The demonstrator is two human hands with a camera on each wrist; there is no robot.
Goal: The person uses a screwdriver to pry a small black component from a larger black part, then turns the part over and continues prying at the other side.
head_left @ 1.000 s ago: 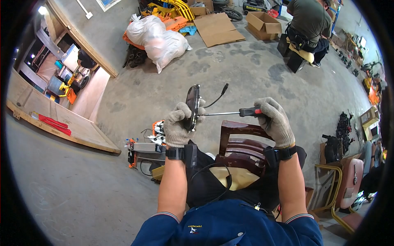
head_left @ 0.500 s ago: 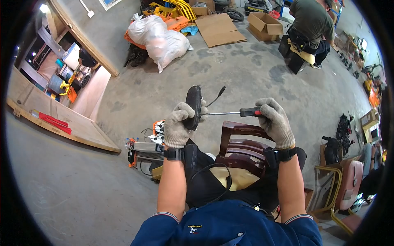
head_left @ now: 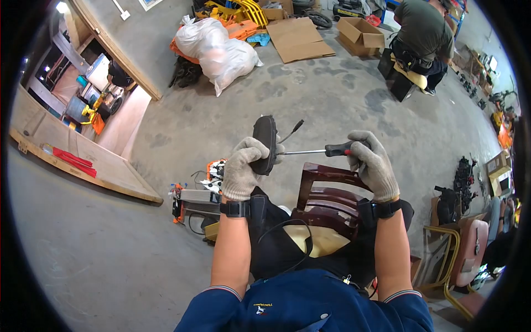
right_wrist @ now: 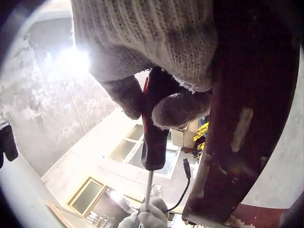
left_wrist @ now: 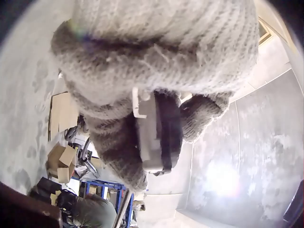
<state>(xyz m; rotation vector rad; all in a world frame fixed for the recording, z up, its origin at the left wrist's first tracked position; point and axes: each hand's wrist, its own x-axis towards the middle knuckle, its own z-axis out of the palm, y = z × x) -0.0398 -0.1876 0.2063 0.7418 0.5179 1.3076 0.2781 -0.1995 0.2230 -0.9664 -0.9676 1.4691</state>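
My gloved left hand (head_left: 241,169) grips a black oval display unit (head_left: 264,145) on edge, thumb on the face toward me. A short cable (head_left: 292,131) with a plug end sticks out behind the unit. In the left wrist view, the unit's pale side (left_wrist: 149,137) shows between the gloved fingers. My gloved right hand (head_left: 376,169) holds a black-and-red screwdriver (head_left: 338,150) by its handle. The shaft lies level and points left, its tip end at the unit's right side, beside the left fingertips. In the right wrist view, thumb and fingers close round the handle (right_wrist: 154,149).
A dark red wooden chair back (head_left: 332,193) stands just below the screwdriver. Electronic parts (head_left: 199,196) lie left of my legs. Further off are white sacks (head_left: 221,55), flat cardboard (head_left: 298,40), an open box (head_left: 360,36) and a seated person (head_left: 423,39).
My left hand has turned the display unit, so its glossy face has swung out of sight and a dull black side shows. The screwdriver stays at the unit, held the same way.
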